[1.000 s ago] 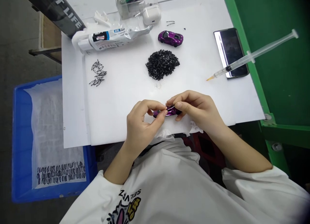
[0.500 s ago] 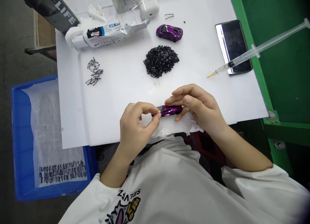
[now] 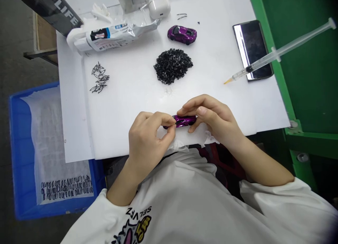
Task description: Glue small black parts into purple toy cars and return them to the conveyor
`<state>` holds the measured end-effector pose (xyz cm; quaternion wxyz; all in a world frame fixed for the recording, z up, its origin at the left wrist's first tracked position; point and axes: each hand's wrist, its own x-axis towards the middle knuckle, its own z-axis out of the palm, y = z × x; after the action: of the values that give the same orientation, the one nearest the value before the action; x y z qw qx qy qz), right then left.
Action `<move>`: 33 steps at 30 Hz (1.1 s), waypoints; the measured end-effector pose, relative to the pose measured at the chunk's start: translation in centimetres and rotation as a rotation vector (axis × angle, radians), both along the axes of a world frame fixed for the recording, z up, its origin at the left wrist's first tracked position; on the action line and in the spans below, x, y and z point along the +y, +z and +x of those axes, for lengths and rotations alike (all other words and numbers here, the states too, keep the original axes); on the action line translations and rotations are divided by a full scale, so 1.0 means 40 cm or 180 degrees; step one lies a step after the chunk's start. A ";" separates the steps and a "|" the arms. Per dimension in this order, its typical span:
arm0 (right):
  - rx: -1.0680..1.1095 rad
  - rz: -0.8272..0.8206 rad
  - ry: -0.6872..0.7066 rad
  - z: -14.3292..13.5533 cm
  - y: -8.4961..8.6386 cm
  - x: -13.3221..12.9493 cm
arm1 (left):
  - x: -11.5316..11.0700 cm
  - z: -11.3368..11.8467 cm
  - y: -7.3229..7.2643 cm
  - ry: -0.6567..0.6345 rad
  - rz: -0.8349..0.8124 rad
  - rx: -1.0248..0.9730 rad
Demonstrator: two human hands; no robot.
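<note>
A small shiny purple toy car (image 3: 183,120) is held low over the near edge of the white board (image 3: 126,107). My right hand (image 3: 211,119) grips its right end between thumb and fingers. My left hand (image 3: 148,136) pinches its left end with thumb and forefinger; whether a small part sits under those fingertips is hidden. A heap of tiny black plastic parts (image 3: 173,65) lies just beyond the hands. A second purple toy car (image 3: 182,34) stands farther back.
A syringe (image 3: 277,52) rests across a black phone (image 3: 252,50) at the right. A glue tube pack (image 3: 111,33), a white earbud case (image 3: 158,6) and a cluster of thin black frames (image 3: 98,78) lie at the back and left. A blue crate (image 3: 18,149) stands left, green frame (image 3: 290,78) right.
My left fingers have slid slightly along the car's left end and my right fingers have shifted on top of it. The view has drifted a little; the car stays between both hands.
</note>
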<state>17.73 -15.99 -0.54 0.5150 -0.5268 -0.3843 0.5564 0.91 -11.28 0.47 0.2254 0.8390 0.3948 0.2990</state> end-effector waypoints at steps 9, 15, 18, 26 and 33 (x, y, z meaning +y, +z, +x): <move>-0.0114 -0.0058 0.0148 0.003 -0.001 -0.006 | -0.004 0.002 0.017 -0.0352 -0.0056 0.0713; -0.0140 0.0062 0.0203 0.005 -0.009 -0.006 | 0.004 -0.002 -0.005 -0.0274 -0.0644 0.0708; -0.0237 0.0242 0.0215 0.008 -0.007 -0.013 | 0.002 0.000 -0.011 -0.0248 -0.0824 0.0665; -0.2842 0.1028 0.0560 0.020 0.015 -0.036 | 0.012 -0.037 -0.030 -0.0567 -0.0832 0.0341; -0.3356 0.1097 0.0846 0.015 0.011 -0.038 | -0.001 -0.021 -0.023 -0.0313 -0.0951 0.0383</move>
<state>18.32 -17.50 -0.11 0.2577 -0.5888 -0.7375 0.2075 0.07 -11.31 -0.45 0.3380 0.8309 0.4061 0.1747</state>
